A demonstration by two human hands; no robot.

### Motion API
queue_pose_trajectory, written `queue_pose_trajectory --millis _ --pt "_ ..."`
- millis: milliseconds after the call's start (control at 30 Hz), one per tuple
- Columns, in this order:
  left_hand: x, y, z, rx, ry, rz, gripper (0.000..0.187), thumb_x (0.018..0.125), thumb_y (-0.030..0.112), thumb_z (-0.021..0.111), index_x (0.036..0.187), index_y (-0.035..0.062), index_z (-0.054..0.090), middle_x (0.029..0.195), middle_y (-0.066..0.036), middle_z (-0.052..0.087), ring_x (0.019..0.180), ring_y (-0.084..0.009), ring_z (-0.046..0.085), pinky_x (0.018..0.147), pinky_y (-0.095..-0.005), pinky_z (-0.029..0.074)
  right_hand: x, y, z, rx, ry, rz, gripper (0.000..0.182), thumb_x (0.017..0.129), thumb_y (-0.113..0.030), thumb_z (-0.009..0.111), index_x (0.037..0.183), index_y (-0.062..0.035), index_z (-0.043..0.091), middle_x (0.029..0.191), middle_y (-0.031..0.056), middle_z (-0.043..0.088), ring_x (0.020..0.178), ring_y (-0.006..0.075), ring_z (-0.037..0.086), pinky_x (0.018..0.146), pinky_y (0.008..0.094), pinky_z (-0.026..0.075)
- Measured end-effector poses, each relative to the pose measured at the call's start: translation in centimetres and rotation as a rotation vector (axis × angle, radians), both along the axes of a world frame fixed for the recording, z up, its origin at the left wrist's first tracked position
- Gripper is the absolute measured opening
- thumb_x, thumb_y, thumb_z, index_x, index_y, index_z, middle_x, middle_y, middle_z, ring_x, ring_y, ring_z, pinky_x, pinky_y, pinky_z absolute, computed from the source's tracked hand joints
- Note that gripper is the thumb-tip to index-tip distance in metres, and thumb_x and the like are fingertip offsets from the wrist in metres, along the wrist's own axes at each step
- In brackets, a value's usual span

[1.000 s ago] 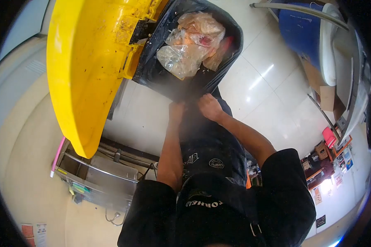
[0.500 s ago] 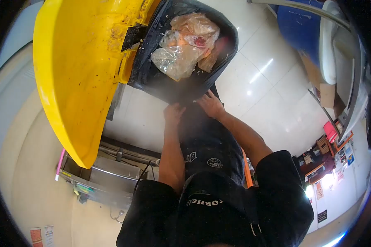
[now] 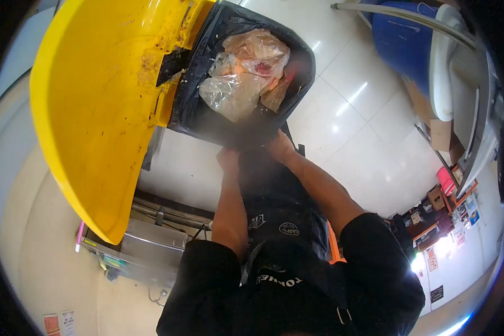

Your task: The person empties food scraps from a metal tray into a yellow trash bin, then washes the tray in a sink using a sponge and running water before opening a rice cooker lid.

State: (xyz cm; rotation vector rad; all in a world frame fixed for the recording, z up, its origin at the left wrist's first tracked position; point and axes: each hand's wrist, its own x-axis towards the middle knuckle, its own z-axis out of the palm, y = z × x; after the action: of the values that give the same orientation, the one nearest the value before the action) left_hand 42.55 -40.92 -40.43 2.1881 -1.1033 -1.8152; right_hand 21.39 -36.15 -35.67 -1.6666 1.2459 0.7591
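A bin lined with a black garbage bag point(image 3: 185, 115) stands in front of me, its yellow lid point(image 3: 95, 112) swung open to the left. Crumpled clear plastic bags point(image 3: 235, 89) with reddish and orange scraps lie inside. At the near rim, my left hand point(image 3: 228, 159) is closed on the black bag's edge. My right hand point(image 3: 281, 147) is closed on the same edge a little to the right, its fingertips hidden by the bag. A hazy smear blurs the view between the hands.
To the left below the lid is a metal counter or sink unit point(image 3: 154, 241). A blue drum-like container point(image 3: 400, 50) and cardboard point(image 3: 441, 131) stand at upper right, near a metal rail point(image 3: 409, 14). White tiles point(image 3: 347, 134) cover the floor.
My right hand's fingers, spread over the bag's edge before, are now curled in and mostly hidden. My left hand has shifted slightly down and left. The bin and lid appear slightly further left.
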Motion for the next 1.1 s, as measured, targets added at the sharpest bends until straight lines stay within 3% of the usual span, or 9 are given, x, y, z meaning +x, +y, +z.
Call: queue_pose_trajectory --millis 167,267,367,433,567,700,833,900,1100 --pt "2.2 -0.6 -1.3 0.041 0.100 -0.107 0.014 0.074 -0.004 0.053 0.086 -0.0064 0.060 0.078 -0.009 0.060 0.068 -0.0173 0.057 0.066 -0.0293 0.049 -2.3 -1.2 0.2 0.102 -0.074 0.072 0.039 0.091 -0.025 0.038 0.129 -0.0199 0.045 0.132 -0.0053 0.044 0.129 0.0140 0.031 0.111 0.0456 0.005" --pt "3.0 -0.2 -1.9 -0.203 -0.222 -0.839 0.027 0.077 0.031 0.058 0.080 0.0048 0.066 0.081 -0.011 0.063 0.078 -0.0272 0.061 0.066 -0.0425 0.044 -2.5 1.2 0.6 -0.300 -0.122 -0.081 0.030 0.084 -0.019 0.046 0.111 -0.0150 0.058 0.109 0.0040 0.059 0.108 0.0204 0.050 0.106 0.0445 0.021" --pt "5.5 1.9 -2.1 -0.033 -0.263 -0.507 0.024 0.079 0.023 0.062 0.083 -0.0001 0.065 0.072 -0.010 0.062 0.059 -0.0189 0.057 0.055 -0.0310 0.046 -3.3 5.2 2.8 -0.328 -0.187 -0.234 0.049 0.087 -0.027 0.044 0.133 -0.0101 0.037 0.134 0.0066 0.041 0.128 0.0207 0.033 0.108 0.0477 0.015" --pt "6.5 2.8 0.4 0.012 -0.281 -0.421 0.026 0.078 0.021 0.066 0.085 -0.0032 0.065 0.068 -0.010 0.062 0.052 -0.0127 0.054 0.051 -0.0241 0.048 -6.2 6.8 5.6 0.163 -0.155 -0.576 0.054 0.084 -0.028 0.047 0.132 -0.0050 0.036 0.127 0.0164 0.047 0.119 0.0277 0.044 0.103 0.0454 0.028" --pt "8.6 4.0 7.6 0.085 -0.006 -0.103 0.029 0.080 0.027 0.065 0.089 0.0000 0.064 0.072 -0.009 0.063 0.051 -0.0112 0.052 0.050 -0.0245 0.048 -12.0 10.2 10.8 0.227 0.145 -0.542 0.045 0.081 -0.026 0.052 0.119 -0.0007 0.049 0.102 0.0204 0.060 0.096 0.0333 0.058 0.083 0.0436 0.047" --pt "10.7 2.5 14.1 0.078 0.026 0.262 0.027 0.083 0.027 0.059 0.093 0.0024 0.062 0.075 -0.008 0.063 0.052 -0.0096 0.049 0.050 -0.0245 0.048 -8.9 -2.8 19.4 -0.858 -0.199 -0.802 0.033 0.078 -0.011 0.060 0.108 0.0019 0.055 0.110 0.0220 0.056 0.105 0.0358 0.053 0.088 0.0417 0.043" --pt "16.3 4.4 16.3 0.057 -0.045 0.201 0.026 0.085 0.023 0.056 0.095 0.0007 0.063 0.075 -0.008 0.065 0.055 -0.0107 0.054 0.049 -0.0237 0.045 -1.3 -22.6 32.4 -1.664 -0.511 -0.405 0.044 0.079 -0.022 0.061 0.117 -0.0020 0.050 0.126 0.0180 0.046 0.116 0.0355 0.043 0.095 0.0468 0.035" --pt "20.9 6.5 17.4 -0.062 -0.004 0.197 0.026 0.084 0.023 0.056 0.095 0.0012 0.063 0.077 -0.007 0.064 0.057 -0.0102 0.054 0.052 -0.0237 0.045 2.3 -28.3 33.2 -1.771 -0.340 -0.159 0.043 0.082 -0.030 0.056 0.116 -0.0039 0.052 0.121 0.0162 0.051 0.112 0.0324 0.048 0.093 0.0445 0.037" --pt "32.7 22.8 28.5 -0.422 -0.152 0.770 0.023 0.085 0.022 0.056 0.095 0.0025 0.063 0.080 -0.003 0.063 0.063 -0.0083 0.051 0.057 -0.0239 0.044 6.5 -22.4 28.7 -1.144 -0.418 -0.156 0.036 0.082 -0.030 0.056 0.106 -0.0026 0.057 0.098 0.0176 0.059 0.094 0.0284 0.055 0.082 0.0386 0.042"
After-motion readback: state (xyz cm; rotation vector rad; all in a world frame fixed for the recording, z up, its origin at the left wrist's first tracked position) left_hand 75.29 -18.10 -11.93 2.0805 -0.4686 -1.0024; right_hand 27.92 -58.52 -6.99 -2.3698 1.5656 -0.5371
